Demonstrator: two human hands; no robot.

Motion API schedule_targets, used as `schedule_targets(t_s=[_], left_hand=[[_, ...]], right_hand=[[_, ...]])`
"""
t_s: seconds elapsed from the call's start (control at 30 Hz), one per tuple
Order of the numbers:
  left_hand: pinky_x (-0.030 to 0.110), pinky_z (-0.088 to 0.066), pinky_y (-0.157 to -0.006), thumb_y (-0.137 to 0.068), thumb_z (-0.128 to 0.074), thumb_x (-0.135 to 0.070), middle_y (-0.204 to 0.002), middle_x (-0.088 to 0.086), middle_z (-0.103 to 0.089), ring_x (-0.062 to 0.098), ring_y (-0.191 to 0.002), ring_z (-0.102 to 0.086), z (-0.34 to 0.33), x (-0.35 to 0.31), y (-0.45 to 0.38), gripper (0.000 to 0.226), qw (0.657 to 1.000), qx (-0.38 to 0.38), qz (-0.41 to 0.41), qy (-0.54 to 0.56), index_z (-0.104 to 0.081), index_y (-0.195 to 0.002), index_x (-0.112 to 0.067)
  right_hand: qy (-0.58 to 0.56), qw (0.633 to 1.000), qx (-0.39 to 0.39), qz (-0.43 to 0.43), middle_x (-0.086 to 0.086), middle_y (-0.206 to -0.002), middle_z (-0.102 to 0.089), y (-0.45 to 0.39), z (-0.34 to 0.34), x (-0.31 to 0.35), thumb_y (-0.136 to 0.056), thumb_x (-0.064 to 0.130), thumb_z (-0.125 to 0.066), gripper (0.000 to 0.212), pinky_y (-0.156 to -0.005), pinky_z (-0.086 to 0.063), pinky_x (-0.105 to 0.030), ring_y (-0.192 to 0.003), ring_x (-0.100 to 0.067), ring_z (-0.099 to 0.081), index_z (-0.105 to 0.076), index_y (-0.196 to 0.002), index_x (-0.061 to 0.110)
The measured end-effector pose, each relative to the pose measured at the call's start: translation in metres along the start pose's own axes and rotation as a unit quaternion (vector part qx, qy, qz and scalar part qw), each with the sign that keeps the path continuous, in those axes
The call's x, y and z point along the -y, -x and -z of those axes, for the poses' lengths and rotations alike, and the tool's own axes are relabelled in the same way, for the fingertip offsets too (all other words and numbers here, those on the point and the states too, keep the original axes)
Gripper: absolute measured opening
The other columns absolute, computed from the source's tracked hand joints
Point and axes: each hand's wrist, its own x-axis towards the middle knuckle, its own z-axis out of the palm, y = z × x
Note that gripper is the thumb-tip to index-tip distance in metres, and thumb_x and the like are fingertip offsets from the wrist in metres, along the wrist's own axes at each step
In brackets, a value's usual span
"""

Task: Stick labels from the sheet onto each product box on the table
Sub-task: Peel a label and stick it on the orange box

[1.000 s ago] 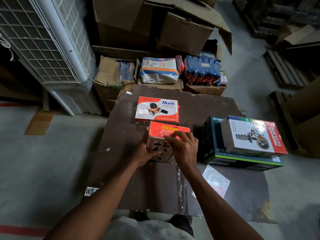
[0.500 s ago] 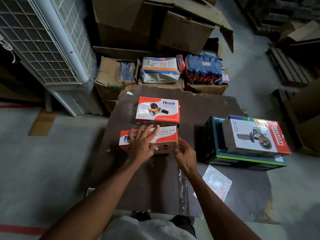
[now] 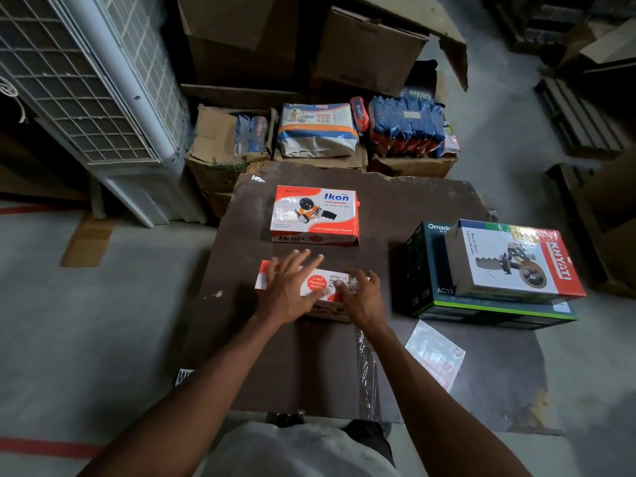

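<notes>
A small red and white Ikon box (image 3: 325, 285) lies flat on the dark table (image 3: 303, 366), its printed side up. My left hand (image 3: 287, 290) rests flat on its left half with fingers spread. My right hand (image 3: 359, 299) presses fingertips onto its right part. A second Ikon box (image 3: 315, 215) lies just beyond it. To the right, a Khyati box (image 3: 512, 259) sits on top of a dark Omada box (image 3: 426, 270). The label sheet (image 3: 435, 354) lies on the table near my right forearm.
A strip of clear film (image 3: 366, 376) lies on the table under my right arm. Behind the table stand open cartons (image 3: 220, 149) with packaged goods (image 3: 318, 129). A white air cooler (image 3: 86, 80) stands at the left, wooden pallets (image 3: 578, 118) at the right.
The near Ikon box, held tilted up a second ago, has been laid flat on the table and turned. Both hands now press on its top.
</notes>
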Motion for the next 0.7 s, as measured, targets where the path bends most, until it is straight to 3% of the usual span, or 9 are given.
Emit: schedule_targets(t_s=[0.07,0.13,0.17,0.23,0.33,0.47,0.57,0.63,0.7], left_hand=[[0.062,-0.001,-0.119,-0.093,-0.043,-0.075,-0.168,0.002,-0.020,0.032,-0.156,-0.009,0.012,0.011,-0.004,0.069,0.991,-0.041,0.125,-0.008,-0.035,-0.153,-0.043],[0.064,-0.008,-0.119,-0.091,-0.037,-0.080,-0.168,0.012,-0.017,0.043,-0.153,-0.011,0.021,0.027,-0.009,0.072,0.966,0.012,0.258,0.017,-0.036,-0.153,-0.043],[0.062,-0.019,-0.119,-0.090,-0.035,-0.081,-0.165,0.016,-0.025,0.044,-0.150,-0.023,0.025,0.033,-0.011,0.074,0.954,0.048,0.293,0.042,-0.039,-0.151,-0.040],[0.048,-0.044,-0.107,-0.094,-0.043,-0.072,-0.141,0.014,-0.058,0.033,-0.126,-0.056,0.029,0.040,-0.013,0.064,0.949,0.090,0.289,0.089,-0.058,-0.136,-0.026],[0.037,-0.053,-0.086,-0.097,-0.058,-0.051,-0.106,0.006,-0.072,0.022,-0.093,-0.065,0.026,0.044,-0.010,0.037,0.961,0.062,0.237,0.129,-0.070,-0.105,-0.016],[0.031,-0.058,-0.073,-0.093,-0.071,-0.039,-0.111,0.000,-0.070,0.008,-0.086,-0.069,0.020,0.039,0.005,0.034,0.937,0.024,0.240,0.252,-0.065,-0.120,-0.020],[0.027,-0.059,-0.065,-0.091,-0.074,-0.035,-0.120,-0.001,-0.064,0.010,-0.091,-0.069,0.009,0.037,0.020,0.038,0.936,0.035,0.234,0.260,-0.059,-0.124,-0.026],[0.026,-0.060,-0.064,-0.092,-0.072,-0.034,-0.125,0.001,-0.062,0.013,-0.095,-0.069,0.002,0.038,0.027,0.033,0.940,0.034,0.227,0.252,-0.056,-0.120,-0.030],[0.018,-0.052,-0.060,-0.097,-0.065,-0.037,-0.125,0.003,-0.064,0.008,-0.089,-0.067,0.000,0.037,0.031,0.026,0.940,0.043,0.239,0.241,-0.054,-0.119,-0.028]], right_hand=[[-0.001,1.000,0.005,-0.003,-0.011,-0.147,-0.047,-0.003,-0.001,-0.002,-0.092,0.043,-0.072,0.042,-0.105,-0.046,-0.032,-0.124,-0.027,-0.058,-0.066,-0.127,0.020],[-0.039,0.999,0.008,-0.021,-0.008,-0.129,-0.064,-0.010,-0.003,-0.009,-0.085,0.048,-0.079,0.038,-0.093,-0.058,-0.037,-0.107,-0.022,-0.069,-0.069,-0.114,0.026],[-0.070,0.997,0.016,-0.037,-0.007,-0.119,-0.070,-0.013,-0.002,-0.011,-0.082,0.046,-0.082,0.034,-0.083,-0.063,-0.040,-0.095,-0.020,-0.074,-0.069,-0.108,0.027],[-0.132,0.989,0.041,-0.060,-0.010,-0.111,-0.074,-0.015,-0.001,-0.014,-0.081,0.033,-0.087,0.029,-0.071,-0.066,-0.045,-0.083,-0.021,-0.078,-0.069,-0.102,0.027],[-0.167,0.983,0.029,-0.065,-0.009,-0.108,-0.073,-0.011,0.006,-0.010,-0.080,0.020,-0.089,0.030,-0.071,-0.066,-0.046,-0.083,-0.024,-0.079,-0.070,-0.104,0.023],[-0.189,0.979,-0.006,-0.075,-0.004,-0.091,-0.078,-0.008,0.013,-0.018,-0.081,0.037,-0.086,0.025,-0.068,-0.066,-0.048,-0.080,-0.023,-0.078,-0.076,-0.091,0.017],[-0.195,0.975,0.005,-0.103,-0.005,-0.091,-0.079,-0.007,0.008,-0.031,-0.085,0.040,-0.082,0.032,-0.068,-0.066,-0.048,-0.081,-0.024,-0.078,-0.070,-0.085,0.011],[-0.191,0.975,0.020,-0.110,-0.006,-0.105,-0.076,-0.006,-0.001,-0.039,-0.079,0.048,-0.083,0.030,-0.067,-0.066,-0.046,-0.087,-0.023,-0.077,-0.070,-0.091,0.023],[-0.163,0.981,0.034,-0.101,-0.005,-0.121,-0.070,-0.012,-0.014,-0.051,-0.068,0.063,-0.078,0.035,-0.078,-0.065,-0.049,-0.099,-0.026,-0.074,-0.067,-0.099,0.050]])
